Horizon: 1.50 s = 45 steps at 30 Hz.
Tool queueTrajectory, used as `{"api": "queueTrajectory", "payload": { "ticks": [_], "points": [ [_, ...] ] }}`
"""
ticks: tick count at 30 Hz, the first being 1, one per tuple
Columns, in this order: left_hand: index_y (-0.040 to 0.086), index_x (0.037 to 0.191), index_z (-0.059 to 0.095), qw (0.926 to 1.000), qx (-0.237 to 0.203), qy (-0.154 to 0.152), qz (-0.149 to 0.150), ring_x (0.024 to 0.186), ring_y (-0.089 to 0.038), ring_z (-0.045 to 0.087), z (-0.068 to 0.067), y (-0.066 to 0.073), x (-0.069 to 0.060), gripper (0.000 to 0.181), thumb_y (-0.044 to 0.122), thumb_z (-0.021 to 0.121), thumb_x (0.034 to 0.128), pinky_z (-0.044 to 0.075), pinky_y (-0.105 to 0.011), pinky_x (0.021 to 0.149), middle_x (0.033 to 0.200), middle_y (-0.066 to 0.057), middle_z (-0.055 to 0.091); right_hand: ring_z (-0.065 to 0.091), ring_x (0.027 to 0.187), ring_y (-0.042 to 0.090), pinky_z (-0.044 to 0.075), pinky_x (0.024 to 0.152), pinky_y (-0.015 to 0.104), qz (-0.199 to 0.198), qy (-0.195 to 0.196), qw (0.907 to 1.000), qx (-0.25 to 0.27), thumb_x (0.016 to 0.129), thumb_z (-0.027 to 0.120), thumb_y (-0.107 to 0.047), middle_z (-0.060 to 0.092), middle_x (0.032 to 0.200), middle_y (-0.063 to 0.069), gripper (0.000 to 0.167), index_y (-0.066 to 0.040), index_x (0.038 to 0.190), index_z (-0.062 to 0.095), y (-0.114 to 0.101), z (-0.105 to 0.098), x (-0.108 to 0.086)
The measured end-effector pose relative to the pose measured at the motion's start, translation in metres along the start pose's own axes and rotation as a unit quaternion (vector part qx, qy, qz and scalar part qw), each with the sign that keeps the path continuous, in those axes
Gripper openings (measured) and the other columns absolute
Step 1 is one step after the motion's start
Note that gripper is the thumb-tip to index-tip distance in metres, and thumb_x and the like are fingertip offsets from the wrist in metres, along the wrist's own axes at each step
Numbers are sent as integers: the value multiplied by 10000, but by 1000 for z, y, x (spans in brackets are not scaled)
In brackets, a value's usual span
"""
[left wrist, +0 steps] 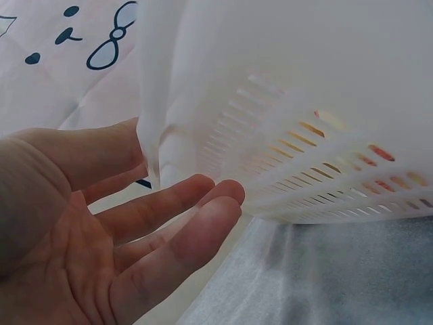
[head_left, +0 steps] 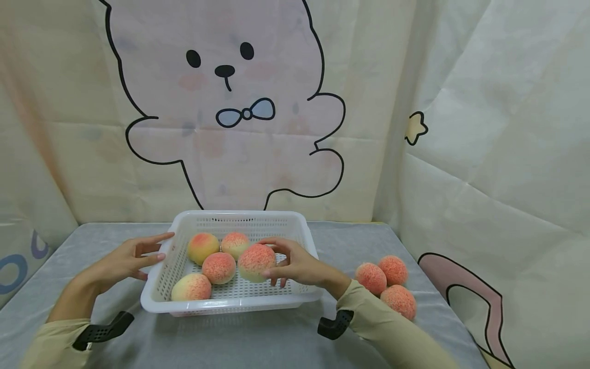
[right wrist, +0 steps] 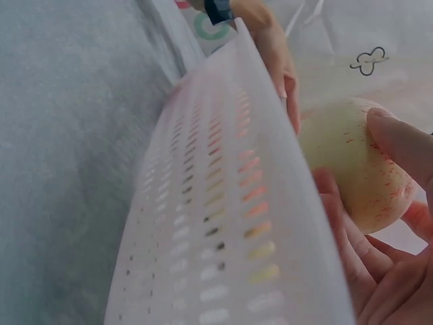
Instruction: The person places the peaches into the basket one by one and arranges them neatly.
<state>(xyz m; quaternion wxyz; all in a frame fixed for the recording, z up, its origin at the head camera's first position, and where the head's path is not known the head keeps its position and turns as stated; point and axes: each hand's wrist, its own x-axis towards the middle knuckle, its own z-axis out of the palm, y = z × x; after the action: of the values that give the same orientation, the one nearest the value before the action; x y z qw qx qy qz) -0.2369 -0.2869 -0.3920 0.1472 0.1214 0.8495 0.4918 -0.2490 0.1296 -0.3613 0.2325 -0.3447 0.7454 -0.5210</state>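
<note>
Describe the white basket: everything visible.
The white basket looks like plastic: rectangular, open-topped, with a broad smooth rim, slotted side walls and a perforated floor. It sits upright on the gray table. Four peaches rest inside. The person's left grip touches its left rim, while the right grip holds a fifth peach within its outline; whether that peach touches the basket is unclear.

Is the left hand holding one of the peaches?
No, the left hand touches the edge of the white basket, and only the right hand holds a peach.
</note>
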Motion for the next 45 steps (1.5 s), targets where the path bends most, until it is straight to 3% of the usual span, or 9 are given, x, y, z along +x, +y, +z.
{"api": "queueTrajectory", "payload": {
  "ticks": [5, 10, 12, 16, 24, 28, 31, 40, 45],
  "points": [
    [85, 1616, 196, 10000, 7, -11, 41, 1241, -419, 593, 0, 2, -1, 739, 312, 581, 1027, 609, -505, 792, 1588, -375, 266, 691, 780, 493, 587, 586, 304, 127, -82, 9998, -105, 936, 701, -78, 536, 1433, 162, 639, -167, 1509, 433, 2, 8, 9],
    [80, 1614, 199, 10000, 20, -7, 60, 1232, -410, 600, 1, 4, -1, 741, 309, 584, 1024, 610, -502, 790, 1585, -377, 272, 724, 719, 322, 609, 608, 461, 334, -139, 9993, -100, 930, 711, -69, 544, 1424, 122, 647, -178, 1504, 433, 2, 16, 16],
    [80, 1615, 199, 10000, 28, -6, 53, 1234, -412, 600, 1, 4, -1, 742, 310, 584, 1024, 610, -501, 790, 1586, -375, 271, 716, 701, 236, 607, 597, 443, 417, -151, 9990, -101, 925, 719, -64, 544, 1421, 109, 653, -178, 1501, 434, 3, 20, 18],
    [84, 1617, 192, 10000, 40, 7, 84, 1231, -406, 605, 2, 4, -2, 745, 310, 584, 1024, 612, -500, 795, 1590, -367, 274, 707, 704, 214, 563, 563, 270, 593, -144, 9980, -172, 910, 734, -61, 542, 1423, 101, 650, -183, 1485, 456, 5, 26, 23],
    [96, 1621, 182, 10000, 41, 35, 82, 1229, -412, 611, 3, 4, -2, 761, 322, 591, 1020, 615, -502, 796, 1602, -353, 263, 666, 725, 166, 525, 570, 226, 674, -242, 9958, -569, 896, 744, -64, 556, 1430, 96, 641, -213, 1462, 481, 6, 35, 31],
    [89, 1620, 183, 10000, 26, 23, 63, 1234, -414, 605, 2, 4, -2, 755, 314, 587, 1023, 613, -502, 796, 1604, -357, 252, 626, 1082, 110, 535, 698, 204, 603, -361, 9939, -849, 900, 746, -66, 509, 1493, 35, 630, -218, 1453, 485, 8, 38, 33],
    [93, 1621, 185, 10000, 23, 20, 56, 1242, -421, 598, 1, 4, -3, 752, 314, 585, 1025, 613, -500, 796, 1605, -356, 250, 496, 1344, 128, 534, 832, 211, 494, -488, 9919, -1063, 910, 736, -67, 467, 1533, 6, 609, -199, 1449, 484, 9, 39, 35],
    [98, 1620, 182, 10000, 46, 55, 64, 1246, -435, 595, 2, 3, -3, 761, 326, 590, 1020, 614, -506, 801, 1617, -348, 231, 486, 1408, 271, 523, 908, 211, 553, -758, 9855, -1414, 936, 683, -46, 435, 1562, 34, 578, -194, 1454, 473, 12, 40, 38],
    [98, 1621, 183, 10000, 9, 11, 46, 1237, -411, 604, 2, 2, -2, 753, 319, 585, 1023, 614, -499, 797, 1610, -354, 240, 430, 1461, 313, 469, 1077, 299, 685, -995, 9826, -1410, 972, 632, -51, 395, 1608, 17, 598, -199, 1517, 434, 14, 40, 40]
  ]
}}
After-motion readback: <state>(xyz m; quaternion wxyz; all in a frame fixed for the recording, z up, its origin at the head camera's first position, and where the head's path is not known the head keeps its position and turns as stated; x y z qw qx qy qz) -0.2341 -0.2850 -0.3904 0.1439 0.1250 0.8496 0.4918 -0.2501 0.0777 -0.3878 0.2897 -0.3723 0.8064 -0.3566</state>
